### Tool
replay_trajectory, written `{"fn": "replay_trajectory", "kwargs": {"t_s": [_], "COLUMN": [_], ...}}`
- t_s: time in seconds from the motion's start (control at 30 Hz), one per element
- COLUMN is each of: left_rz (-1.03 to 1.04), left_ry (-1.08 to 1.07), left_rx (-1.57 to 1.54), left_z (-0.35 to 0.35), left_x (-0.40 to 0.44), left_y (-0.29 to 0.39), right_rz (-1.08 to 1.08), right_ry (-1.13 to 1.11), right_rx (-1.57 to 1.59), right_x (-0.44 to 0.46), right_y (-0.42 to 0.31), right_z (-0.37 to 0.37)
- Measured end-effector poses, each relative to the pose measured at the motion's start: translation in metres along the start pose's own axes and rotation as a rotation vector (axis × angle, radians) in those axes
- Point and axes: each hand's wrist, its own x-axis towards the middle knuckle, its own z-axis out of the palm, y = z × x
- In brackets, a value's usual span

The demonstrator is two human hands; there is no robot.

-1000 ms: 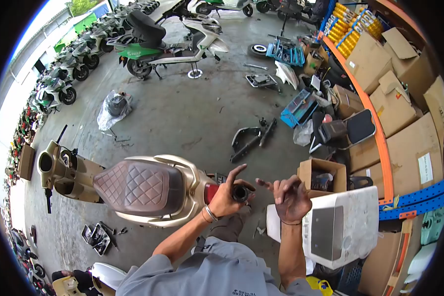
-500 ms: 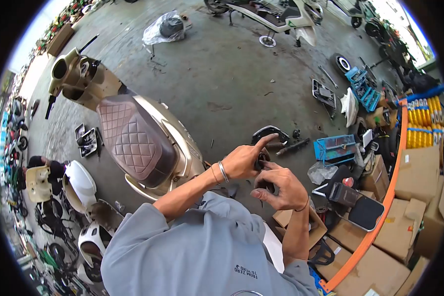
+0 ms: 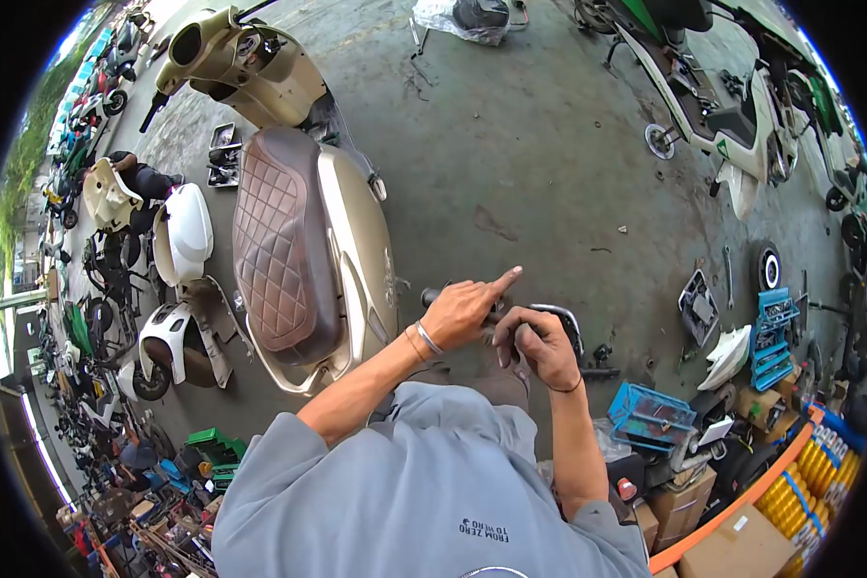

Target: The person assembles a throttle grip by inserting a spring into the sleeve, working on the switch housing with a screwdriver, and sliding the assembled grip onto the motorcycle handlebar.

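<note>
My left hand (image 3: 464, 310) is in front of my body, its index finger stretched out and its other fingers curled. A dark, rounded part (image 3: 432, 296) sticks out on the left of that hand; its kind is unclear. Close beside it, my right hand (image 3: 541, 349) is closed, with the fingers bent and the thumb pressed against them. What it grips, if anything, is hidden. Left of my hands stands a beige scooter (image 3: 361, 241) with a brown quilted seat (image 3: 284, 250). Behind my right hand, a curved metal-edged part (image 3: 566, 323) lies on the floor.
On the right are a blue toolbox (image 3: 650, 416), a blue tiered tool tray (image 3: 773, 337), a wheel (image 3: 767, 265) and cardboard boxes (image 3: 742, 544) behind an orange rail (image 3: 732, 491). White body panels (image 3: 185, 231) and more scooters stand left; a white scooter (image 3: 732, 120) stands far right.
My view has swung right, bringing the scooter nearer the middle. My hands have shifted slightly, and the dark part now shows on the left of my left hand.
</note>
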Motion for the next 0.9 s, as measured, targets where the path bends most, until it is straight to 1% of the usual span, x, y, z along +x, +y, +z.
{"fn": "replay_trajectory", "kwargs": {"t_s": [0.03,0.07,0.1,0.17,0.2,0.3,0.37,0.43,0.47,0.53,0.57,0.6,0.67,0.7,0.73,0.77,0.83,0.9], "left_rz": [-0.059,-0.084,-0.156,-0.291,-0.351,-0.668,-0.853,-0.992,-1.016,-1.117,-1.123,-1.140,-1.229,-1.234,-1.210,-1.203,-1.002,-0.894], "left_ry": [-0.019,-0.017,0.018,0.107,0.220,0.505,0.612,0.728,0.864,1.035,1.127,1.083,0.975,0.987,0.900,0.801,0.787,0.672], "left_rx": [0.030,0.052,0.051,0.052,0.063,-0.213,-0.249,-0.303,-0.439,-0.692,-0.826,-0.817,-0.801,-0.862,-0.651,-0.457,-0.391,-0.300], "left_z": [0.002,0.003,-0.004,-0.021,-0.024,-0.037,-0.051,-0.057,-0.050,-0.028,-0.033,-0.046,-0.077,-0.097,-0.121,-0.138,-0.174,-0.204], "left_x": [0.011,0.019,0.026,0.042,0.048,0.068,0.089,0.112,0.118,0.135,0.163,0.192,0.233,0.261,0.287,0.309,0.355,0.397], "left_y": [-0.007,-0.016,-0.022,-0.038,-0.049,-0.077,-0.094,-0.120,-0.142,-0.184,-0.218,-0.240,-0.255,-0.258,-0.267,-0.269,-0.282,-0.309], "right_rz": [-0.012,-0.098,-0.037,-0.008,-0.049,-0.133,-0.176,-0.150,-0.136,-0.098,-0.094,-0.063,0.029,0.032,0.045,0.018,-0.020,-0.066], "right_ry": [0.023,0.028,0.030,0.004,0.027,0.094,0.094,0.092,0.110,0.131,0.157,0.199,0.335,0.374,0.428,0.417,0.428,0.317], "right_rx": [0.228,0.426,0.664,1.061,1.071,1.102,1.129,1.137,1.136,1.142,1.133,1.124,1.112,1.105,1.093,1.079,1.032,1.014], "right_x": [0.013,0.031,0.051,0.096,0.124,0.196,0.250,0.304,0.329,0.376,0.411,0.433,0.441,0.460,0.480,0.497,0.528,0.567], "right_y": [-0.001,0.006,-0.002,-0.025,-0.036,-0.061,-0.075,-0.086,-0.089,-0.095,-0.100,-0.103,-0.108,-0.114,-0.128,-0.140,-0.167,-0.192], "right_z": [-0.019,-0.040,-0.056,-0.087,-0.101,-0.133,-0.152,-0.170,-0.177,-0.197,-0.215,-0.233,-0.263,-0.285,-0.301,-0.317,-0.343,-0.362]}}
